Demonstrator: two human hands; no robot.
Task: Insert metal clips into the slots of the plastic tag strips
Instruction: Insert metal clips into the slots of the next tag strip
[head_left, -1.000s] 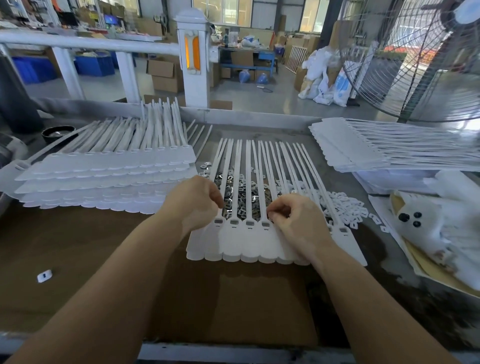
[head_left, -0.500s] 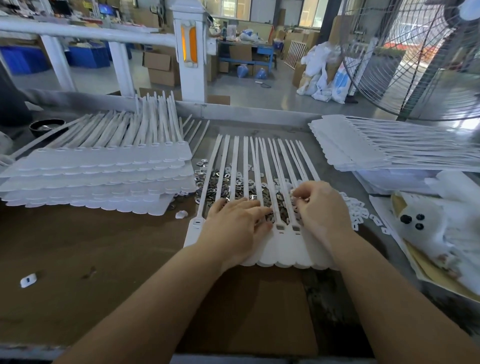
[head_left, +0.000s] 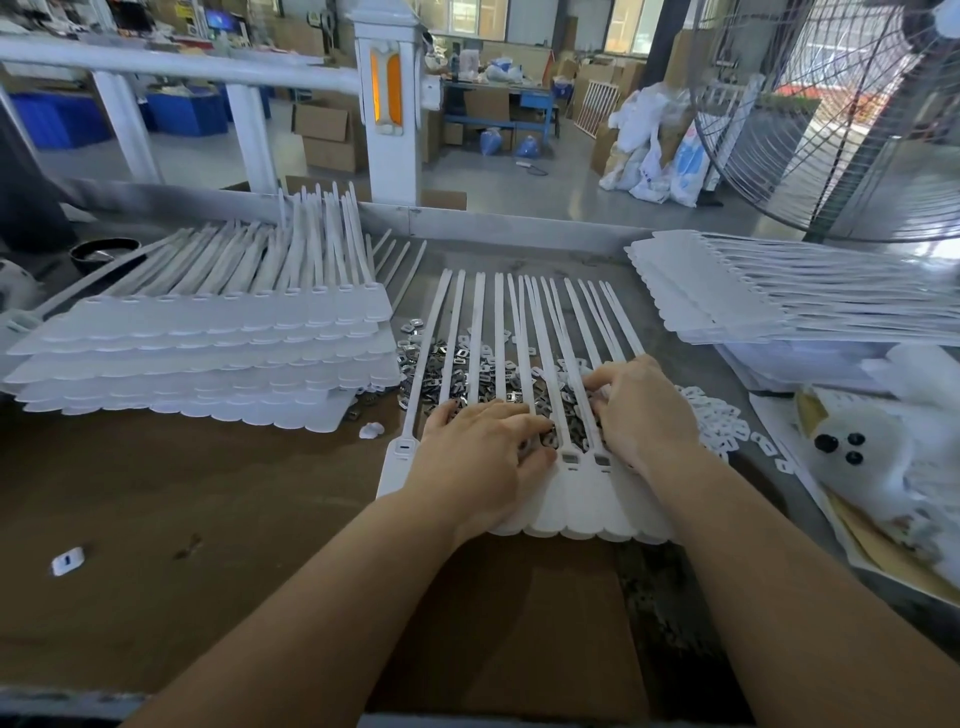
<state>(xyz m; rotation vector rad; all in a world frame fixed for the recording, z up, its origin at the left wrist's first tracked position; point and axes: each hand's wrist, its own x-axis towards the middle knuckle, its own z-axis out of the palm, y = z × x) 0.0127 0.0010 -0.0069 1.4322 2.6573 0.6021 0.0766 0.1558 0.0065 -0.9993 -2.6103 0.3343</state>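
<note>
The left hand (head_left: 485, 457) lies palm down with fingers nearly straight, pressing on the heads of a joined sheet of white plastic tag strips (head_left: 571, 499). The right hand (head_left: 641, 410) rests with its fingers curled over the strip tails just beside the left; whether it pinches a clip cannot be told. The sheet lies flat on the brown cardboard work surface (head_left: 208, 519), its tails fanning away over a loose pile of metal clips (head_left: 457, 369). Small white plastic pieces (head_left: 719, 423) lie scattered to the right of the pile. A stack of tag-strip sheets (head_left: 208, 358) stands to the left, and another stack (head_left: 753, 291) rests on a clear container at right. A white plush toy (head_left: 872, 457) lies at the far right, below a wire-guarded fan (head_left: 831, 119).
</note>
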